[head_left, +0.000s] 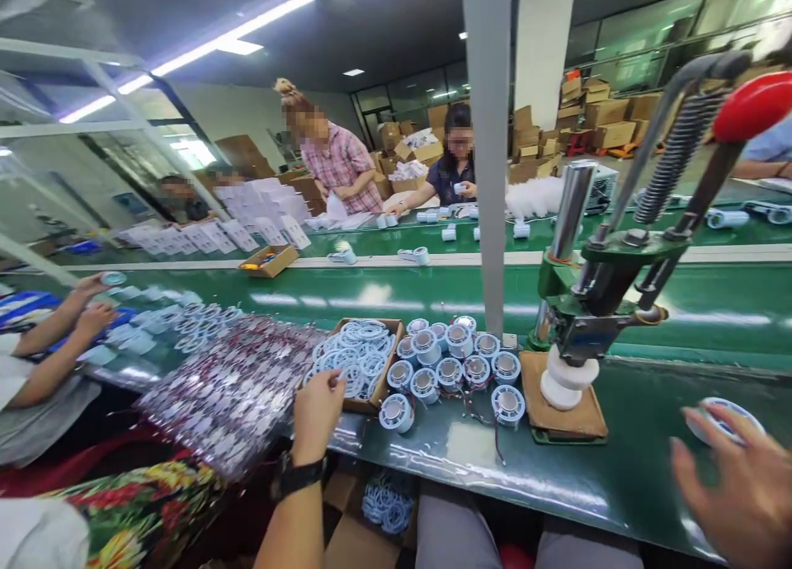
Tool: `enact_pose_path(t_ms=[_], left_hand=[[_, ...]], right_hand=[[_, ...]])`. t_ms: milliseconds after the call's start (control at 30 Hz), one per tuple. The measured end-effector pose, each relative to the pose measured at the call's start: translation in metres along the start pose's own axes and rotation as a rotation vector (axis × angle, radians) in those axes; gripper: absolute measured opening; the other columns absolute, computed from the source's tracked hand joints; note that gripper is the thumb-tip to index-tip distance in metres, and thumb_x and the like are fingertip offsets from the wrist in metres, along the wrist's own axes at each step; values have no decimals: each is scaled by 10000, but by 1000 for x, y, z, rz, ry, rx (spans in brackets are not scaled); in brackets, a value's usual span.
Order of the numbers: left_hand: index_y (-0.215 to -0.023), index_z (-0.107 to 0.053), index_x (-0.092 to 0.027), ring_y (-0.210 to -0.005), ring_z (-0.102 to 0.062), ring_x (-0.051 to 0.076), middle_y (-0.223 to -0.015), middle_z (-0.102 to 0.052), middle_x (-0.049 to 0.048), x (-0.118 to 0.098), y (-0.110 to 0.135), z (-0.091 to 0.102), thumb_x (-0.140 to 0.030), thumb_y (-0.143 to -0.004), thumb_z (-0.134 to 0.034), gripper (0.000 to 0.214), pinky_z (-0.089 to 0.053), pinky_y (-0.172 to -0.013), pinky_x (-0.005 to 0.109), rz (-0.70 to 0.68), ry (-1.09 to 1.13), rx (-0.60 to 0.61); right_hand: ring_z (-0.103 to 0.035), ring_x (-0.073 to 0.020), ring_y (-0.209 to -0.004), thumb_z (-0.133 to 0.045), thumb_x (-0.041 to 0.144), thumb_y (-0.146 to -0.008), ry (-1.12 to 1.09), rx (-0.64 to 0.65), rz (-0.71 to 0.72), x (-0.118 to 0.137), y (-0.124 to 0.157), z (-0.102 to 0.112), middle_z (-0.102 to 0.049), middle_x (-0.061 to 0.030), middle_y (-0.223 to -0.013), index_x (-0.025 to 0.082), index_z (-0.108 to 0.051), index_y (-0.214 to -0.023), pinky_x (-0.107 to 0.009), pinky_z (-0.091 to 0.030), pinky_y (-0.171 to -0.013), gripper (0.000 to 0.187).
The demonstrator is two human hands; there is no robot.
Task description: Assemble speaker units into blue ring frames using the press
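Observation:
My left hand (pixel 318 408), with a dark band on its wrist, is at the front edge of a cardboard box (pixel 388 369) of pale blue plastic rings (pixel 354 346). Its fingertips are pinched together; whether anything is between them is too small to make out. On the far right my right hand (pixel 736 482) is slightly blurred, fingers spread, beside a pale blue round piece (pixel 702 425) on the bench. I cannot tell if it touches that piece. Between my hands stand several pale blue round housings (pixel 396 414) with silver discs and thin dark red wires.
A hand press (pixel 572 338) with a red-knobbed lever and white pressing head stands right of the housings. Left of the box lies a sheet of silvery wired parts (pixel 238 387). A co-worker's hands (pixel 92 309) work at far left. A grey post (pixel 488 157) rises behind the housings.

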State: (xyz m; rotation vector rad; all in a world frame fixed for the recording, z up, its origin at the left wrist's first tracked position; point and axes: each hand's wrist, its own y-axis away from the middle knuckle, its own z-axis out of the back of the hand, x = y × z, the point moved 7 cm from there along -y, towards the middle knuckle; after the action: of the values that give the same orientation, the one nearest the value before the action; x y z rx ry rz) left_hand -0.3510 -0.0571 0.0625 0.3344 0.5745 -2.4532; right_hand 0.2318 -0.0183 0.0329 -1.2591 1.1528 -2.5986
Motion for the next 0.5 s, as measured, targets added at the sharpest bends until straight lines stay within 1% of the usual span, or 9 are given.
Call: enact_pose_path(t_ms=[67, 100, 133, 167, 233, 300, 367, 433, 500], left_hand=[[-798, -642, -196, -683, -657, 237, -711, -668, 38, -7, 11, 18, -263, -898, -558, 147, -573, -698, 387, -26, 62, -146], [-803, -629, -217, -672, -650, 244, -720, -666, 34, -14, 23, 26, -293, -898, -537, 152, -573, -678, 396, -51, 102, -223], [-824, -621, -234, -681, -652, 246, -751, -672, 27, -26, 37, 31, -321, -905, -527, 152, -578, -677, 407, -92, 150, -287], [-845, -618, -250, -699, -661, 243, -784, -681, 18, -41, 55, 33, -344, -916, -525, 150, -586, -686, 412, -153, 205, -335], [-848, -638, -271, -776, -702, 231, -836, -710, 8, -81, 96, 26, -365, -936, -538, 162, -606, -737, 394, -343, 324, -333], [-803, -676, -290, -775, -726, 192, -797, -719, -7, -124, 136, 15, -361, -962, -531, 227, -617, -730, 320, -571, 446, -260], [-858, -720, -299, -808, -735, 169, -817, -721, 2, -156, 168, 7, -254, -975, -549, 213, -617, -762, 281, -763, 623, -168], [-946, -740, -301, -879, -731, 173, -906, -719, 26, -168, 181, 3, -146, -962, -566, 233, -614, -805, 284, -782, 790, -98], [-1045, -734, -295, -927, -726, 188, -1013, -712, 51, -163, 176, -2, -149, -959, -578, 231, -615, -819, 296, -605, 903, -16]], right_hand=[[-687, -383, -1043, -694, 353, -790, -63, 140, 250, 30, 22, -17, -718, -92, -1086, 565, -654, -1212, -643, -544, -895, 474], [-715, -359, -974, -676, 306, -797, -128, 224, 312, 45, 35, -27, -731, -83, -1050, 540, -666, -1217, -606, -587, -826, 481], [-734, -325, -924, -664, 264, -807, -215, 315, 298, 58, 46, -39, -739, -79, -1024, 487, -698, -1196, -542, -622, -775, 449], [-743, -288, -888, -652, 242, -829, -318, 415, 217, 69, 57, -53, -742, -83, -1004, 415, -728, -1163, -474, -639, -752, 384], [-739, -226, -822, -627, 294, -895, -595, 636, -85, 88, 77, -85, -733, -98, -995, 287, -721, -1167, -369, -638, -717, 288], [-716, -186, -759, -627, 455, -923, -920, 844, -445, 108, 98, -115, -711, -107, -1025, 232, -634, -1284, -303, -611, -635, 425], [-689, -155, -700, -672, 577, -874, -1155, 952, -694, 129, 108, -130, -692, -94, -1028, 221, -590, -1312, -256, -568, -568, 570], [-655, -119, -643, -741, 575, -823, -1227, 967, -789, 140, 107, -134, -684, -69, -978, 205, -632, -1222, -227, -537, -559, 555], [-627, -93, -602, -772, 538, -812, -1217, 926, -810, 142, 101, -129, -679, -51, -929, 191, -656, -1141, -216, -523, -567, 492]])
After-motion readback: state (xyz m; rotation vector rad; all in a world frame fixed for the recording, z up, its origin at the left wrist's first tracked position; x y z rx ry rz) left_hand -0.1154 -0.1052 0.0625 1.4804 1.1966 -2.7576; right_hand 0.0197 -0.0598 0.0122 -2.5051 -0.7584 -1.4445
